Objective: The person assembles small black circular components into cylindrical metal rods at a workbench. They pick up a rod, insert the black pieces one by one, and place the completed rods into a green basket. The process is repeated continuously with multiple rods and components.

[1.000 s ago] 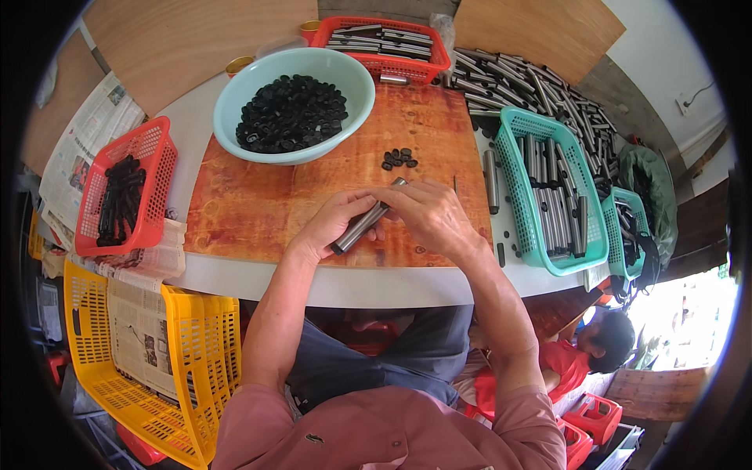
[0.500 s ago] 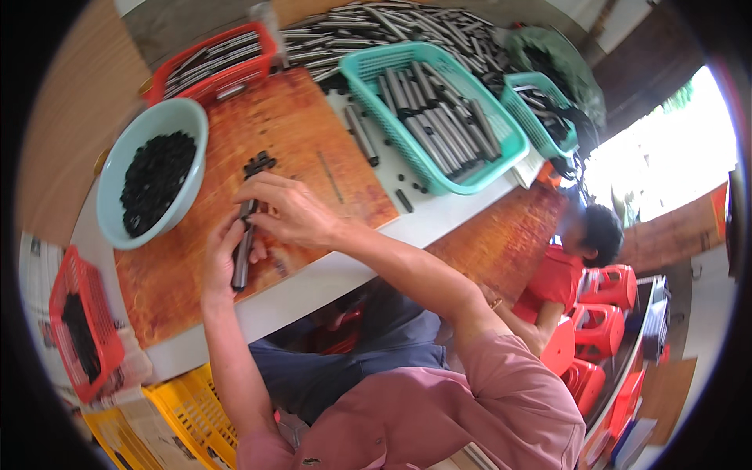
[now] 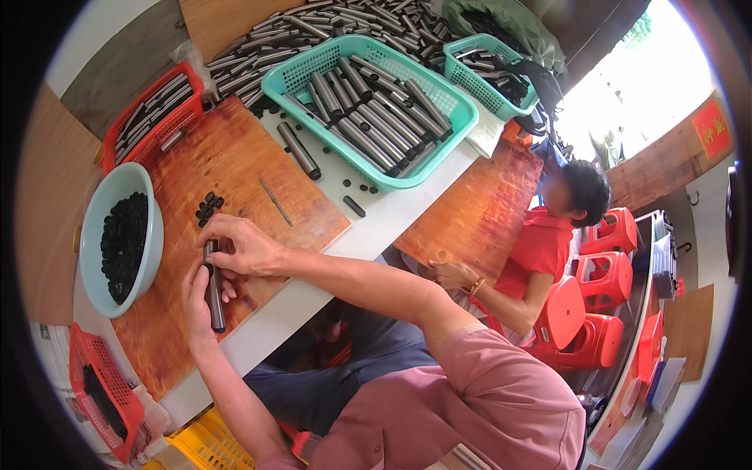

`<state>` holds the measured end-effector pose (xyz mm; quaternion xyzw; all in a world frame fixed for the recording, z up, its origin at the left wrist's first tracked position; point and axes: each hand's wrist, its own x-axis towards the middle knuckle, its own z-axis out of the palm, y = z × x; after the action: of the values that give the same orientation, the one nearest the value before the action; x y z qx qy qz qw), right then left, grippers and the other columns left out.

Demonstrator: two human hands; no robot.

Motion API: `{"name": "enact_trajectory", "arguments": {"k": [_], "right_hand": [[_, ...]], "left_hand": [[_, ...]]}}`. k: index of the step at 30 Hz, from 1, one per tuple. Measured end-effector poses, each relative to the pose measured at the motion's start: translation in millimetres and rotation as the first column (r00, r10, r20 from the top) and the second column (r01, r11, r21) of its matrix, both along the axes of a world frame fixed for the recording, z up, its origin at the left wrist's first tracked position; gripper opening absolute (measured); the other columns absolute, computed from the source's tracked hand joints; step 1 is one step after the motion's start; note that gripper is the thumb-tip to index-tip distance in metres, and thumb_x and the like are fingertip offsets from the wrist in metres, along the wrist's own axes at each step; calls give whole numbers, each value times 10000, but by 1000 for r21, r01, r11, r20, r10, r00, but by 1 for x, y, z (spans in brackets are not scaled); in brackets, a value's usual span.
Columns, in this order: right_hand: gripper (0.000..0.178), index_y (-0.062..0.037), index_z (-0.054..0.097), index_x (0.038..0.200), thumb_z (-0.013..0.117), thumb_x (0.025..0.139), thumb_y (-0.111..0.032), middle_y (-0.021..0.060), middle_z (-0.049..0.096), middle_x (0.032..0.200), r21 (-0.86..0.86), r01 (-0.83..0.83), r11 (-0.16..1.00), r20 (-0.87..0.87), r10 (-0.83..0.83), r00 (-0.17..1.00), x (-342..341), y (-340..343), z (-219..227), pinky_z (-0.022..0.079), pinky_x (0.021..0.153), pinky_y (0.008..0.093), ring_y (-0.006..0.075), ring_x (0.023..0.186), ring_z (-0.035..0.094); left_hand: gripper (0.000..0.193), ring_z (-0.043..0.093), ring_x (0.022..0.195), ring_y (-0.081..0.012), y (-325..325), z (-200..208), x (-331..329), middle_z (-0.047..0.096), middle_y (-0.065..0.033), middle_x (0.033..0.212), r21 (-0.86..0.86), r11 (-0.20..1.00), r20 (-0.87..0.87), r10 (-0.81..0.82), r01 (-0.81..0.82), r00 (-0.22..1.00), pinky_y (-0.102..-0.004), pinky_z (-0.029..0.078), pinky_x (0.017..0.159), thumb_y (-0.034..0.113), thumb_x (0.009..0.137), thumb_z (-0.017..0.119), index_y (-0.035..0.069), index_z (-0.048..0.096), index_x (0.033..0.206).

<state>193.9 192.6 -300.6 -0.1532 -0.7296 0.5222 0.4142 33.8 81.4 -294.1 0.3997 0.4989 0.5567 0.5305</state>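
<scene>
My left hand [image 3: 197, 301] is wrapped round the lower part of a dark grey metal tube [image 3: 215, 301], tilted over the wooden board [image 3: 258, 157]. At the tube's upper end, the thumb and fingers of my right hand [image 3: 247, 244] are pressed against it; any small part under the fingertips is hidden. Just beyond that hand lies a small cluster of black plugs [image 3: 208, 207]. A thin metal rod [image 3: 276, 202] rests on the board to the right. More black plugs [image 3: 125, 247] fill a pale blue bowl [image 3: 159, 215] left of my hands.
Tubes lie in a green basket [image 3: 470, 117] and a red basket [image 3: 196, 110], with a heap of tubes [image 3: 329, 23] behind. One loose tube [image 3: 298, 150] sits beside the green basket. A person in red [image 3: 540, 243] sits to the right near stacked red stools [image 3: 607, 282].
The whole view has shifted, so the table things appear farther left. My hands stay together on the tube, my right fingers still at its upper end. The neighbour's hand now shows more plainly.
</scene>
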Motion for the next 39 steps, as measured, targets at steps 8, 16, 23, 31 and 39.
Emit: {"name": "enact_trajectory", "arguments": {"k": [8,16,23,31,39], "right_hand": [[287,-17,682,1114,695,853,-136,167,614,1060,62,17,998,-42,-14,999,0,1,-4,530,858,417,329,983,644],[277,-10,695,1033,690,797,-153,163,616,980,-13,48,999,-69,-49,996,1,-2,-1,538,784,419,314,866,646],[262,-1,685,1058,692,828,-126,161,617,1015,48,66,997,-62,-63,996,2,1,-8,549,745,392,290,835,669],[245,12,689,1046,697,827,-98,163,618,1026,-23,58,998,-75,-60,995,5,-2,-4,554,756,386,286,847,678],[247,6,694,1049,705,823,-93,156,628,1021,1,100,995,-113,-99,989,4,1,-6,549,755,377,280,864,666]], "left_hand": [[400,628,629,-129,0,1,2,677,-94,854,20,1000,-47,-6,7,999,-227,475,553,306,1066,485,-56,611,1181],[396,630,615,-128,4,-5,-5,688,-99,856,11,999,-93,-34,35,995,-225,476,543,323,1072,512,-48,634,1137],[352,635,631,-128,6,5,-1,691,-91,856,-34,996,-78,-84,82,993,-228,488,564,302,1087,518,-25,648,1107],[344,664,671,-164,5,16,8,702,-112,849,-125,991,-22,-48,45,999,-269,528,619,292,1096,513,-22,646,1058],[362,660,609,-168,8,15,1,690,-106,807,-165,985,-20,-56,52,998,-256,520,551,340,1089,535,7,640,995]]}}
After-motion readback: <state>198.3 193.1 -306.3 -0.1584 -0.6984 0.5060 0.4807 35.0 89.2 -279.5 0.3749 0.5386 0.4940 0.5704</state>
